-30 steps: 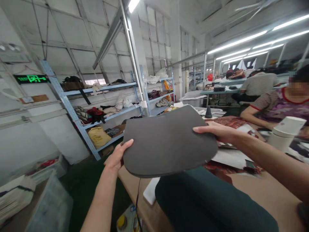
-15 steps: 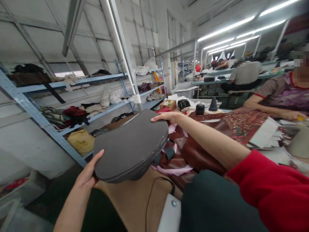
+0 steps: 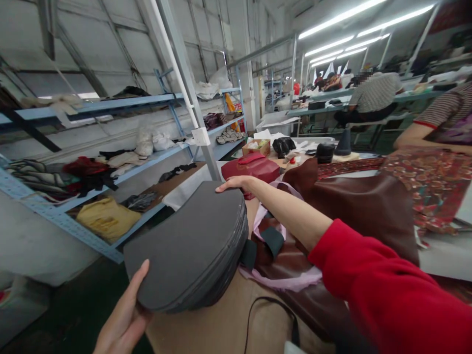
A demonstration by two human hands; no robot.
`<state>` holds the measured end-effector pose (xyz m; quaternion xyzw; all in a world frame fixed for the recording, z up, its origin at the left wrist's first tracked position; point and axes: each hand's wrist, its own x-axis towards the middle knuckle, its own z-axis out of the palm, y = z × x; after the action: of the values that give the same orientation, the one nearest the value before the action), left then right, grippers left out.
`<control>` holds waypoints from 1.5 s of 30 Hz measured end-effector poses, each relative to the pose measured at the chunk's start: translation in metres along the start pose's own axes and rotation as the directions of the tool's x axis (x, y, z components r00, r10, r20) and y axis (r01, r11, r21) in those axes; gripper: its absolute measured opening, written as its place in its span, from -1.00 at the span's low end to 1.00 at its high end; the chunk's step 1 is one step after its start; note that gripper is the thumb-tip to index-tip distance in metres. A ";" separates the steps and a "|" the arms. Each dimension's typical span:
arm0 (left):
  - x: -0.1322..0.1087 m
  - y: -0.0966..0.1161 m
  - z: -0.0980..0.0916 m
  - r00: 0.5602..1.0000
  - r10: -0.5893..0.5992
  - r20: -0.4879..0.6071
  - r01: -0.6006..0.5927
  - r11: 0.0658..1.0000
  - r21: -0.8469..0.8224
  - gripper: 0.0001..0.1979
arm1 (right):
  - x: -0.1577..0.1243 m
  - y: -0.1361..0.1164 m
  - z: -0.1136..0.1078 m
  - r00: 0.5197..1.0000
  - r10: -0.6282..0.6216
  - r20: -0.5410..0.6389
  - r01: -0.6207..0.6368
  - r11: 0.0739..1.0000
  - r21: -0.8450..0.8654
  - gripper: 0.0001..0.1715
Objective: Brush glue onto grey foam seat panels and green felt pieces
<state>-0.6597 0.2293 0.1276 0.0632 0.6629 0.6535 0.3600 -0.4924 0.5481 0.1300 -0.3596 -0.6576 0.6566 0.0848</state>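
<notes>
Between my two hands is a thick stack of dark grey curved panels (image 3: 188,241), with one straight-ish edge and one rounded edge. My left hand (image 3: 127,307) grips its near left end, thumb on top and fingers underneath. At the far right end, my right hand (image 3: 236,184) holds the stack with its thumb and fingers near the top edge; the undersides of those fingers are hidden. The stack is over the brown tabletop (image 3: 206,329), tilted; whether it touches the surface I cannot tell. Dark brown leather pieces (image 3: 361,211) with pink edging (image 3: 283,281) lie to its right.
A red bag-like piece (image 3: 252,167) lies beyond the stack. Blue shelving (image 3: 147,160) with cloth and bags runs along the left. Thread cones (image 3: 342,143) stand farther back. A black cable (image 3: 271,299) crosses the tabletop. A co-worker's arm (image 3: 416,128) is at the right.
The stack and both hands have shifted left and lower in view, and more of its layered edge shows. The view has turned, revealing the red piece beyond. Both hands keep their hold.
</notes>
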 end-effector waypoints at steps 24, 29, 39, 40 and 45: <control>0.030 -0.032 0.002 0.996 0.015 -0.087 -0.010 0.998 0.061 -0.55 | 0.028 0.030 0.006 0.994 0.001 0.111 -0.015 0.993 0.120 -0.67; 0.024 -0.032 0.006 0.997 -0.029 -0.068 0.029 1.000 0.003 -0.52 | 0.031 0.030 0.007 0.996 0.015 0.091 -0.024 0.994 0.105 -0.65; 0.026 -0.038 0.009 0.992 -0.078 -0.099 0.073 0.996 -0.051 -0.59 | 0.039 0.037 0.003 0.990 0.003 0.142 -0.019 0.994 0.106 -0.53; 0.027 -0.039 0.009 0.991 -0.079 -0.107 0.075 0.996 -0.045 -0.60 | 0.040 0.039 0.003 0.989 0.001 0.145 -0.017 0.994 0.105 -0.51; 0.026 -0.042 0.008 0.995 -0.051 -0.089 0.051 0.999 -0.002 -0.62 | 0.051 0.052 0.001 0.992 -0.021 0.128 0.008 0.995 0.098 -0.44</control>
<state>-0.6579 0.2450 0.0798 0.0171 0.6798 0.6462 0.3464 -0.5114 0.5707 0.0634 -0.3073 -0.6315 0.7090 0.0643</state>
